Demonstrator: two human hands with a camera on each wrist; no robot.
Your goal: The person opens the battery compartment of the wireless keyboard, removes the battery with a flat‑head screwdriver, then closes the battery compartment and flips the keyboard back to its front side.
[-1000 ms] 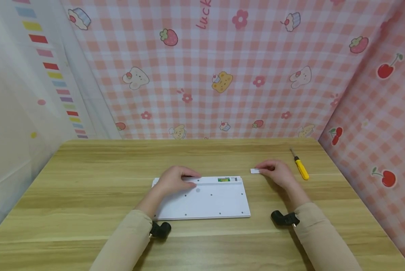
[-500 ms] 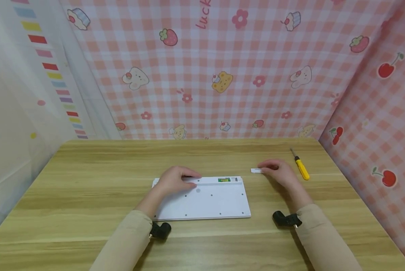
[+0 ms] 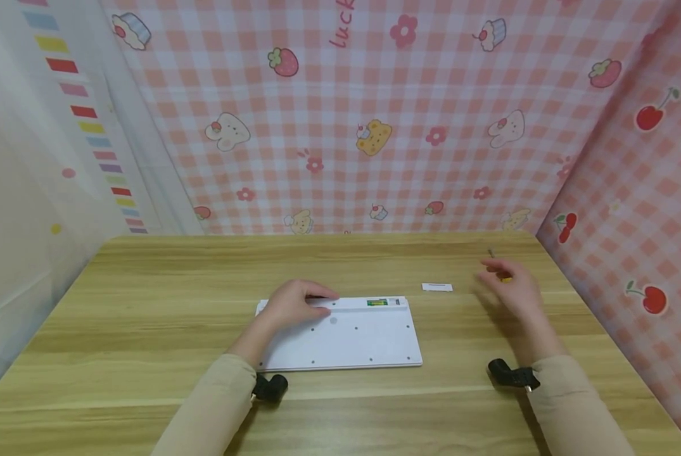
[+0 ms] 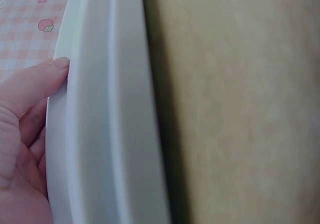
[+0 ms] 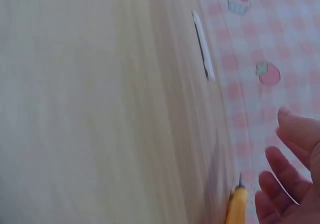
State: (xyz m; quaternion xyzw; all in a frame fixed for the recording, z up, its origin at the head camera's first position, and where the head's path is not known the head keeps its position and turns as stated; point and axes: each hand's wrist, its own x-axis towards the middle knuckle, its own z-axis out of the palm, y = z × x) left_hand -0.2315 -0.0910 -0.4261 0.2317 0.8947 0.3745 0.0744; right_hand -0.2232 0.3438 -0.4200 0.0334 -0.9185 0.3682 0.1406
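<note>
A white keyboard [image 3: 340, 346] lies face down on the wooden table, its row of screws showing. At the right end of its raised back ridge, green batteries [image 3: 377, 303] sit in an uncovered compartment. My left hand [image 3: 289, 309] grips that ridge, thumb [image 4: 50, 77] on the near side and fingers behind. A small white battery cover [image 3: 437, 287] rests on the table to the right of the keyboard. Over the yellow-handled screwdriver [image 5: 237, 206] hovers my right hand [image 3: 517, 290], fingers loosely spread with nothing between them. It hides most of the screwdriver in the head view.
A pink checked cloth [image 3: 340, 126] hangs behind the table's far edge, with more cloth at both sides. The wooden tabletop [image 3: 146, 304] spreads around the keyboard. Black wrist cameras [image 3: 270, 387] sit at both sleeves.
My right hand has let go of the battery cover and moved right to above the screwdriver. The cover stays on the table. My left hand and the keyboard have not moved.
</note>
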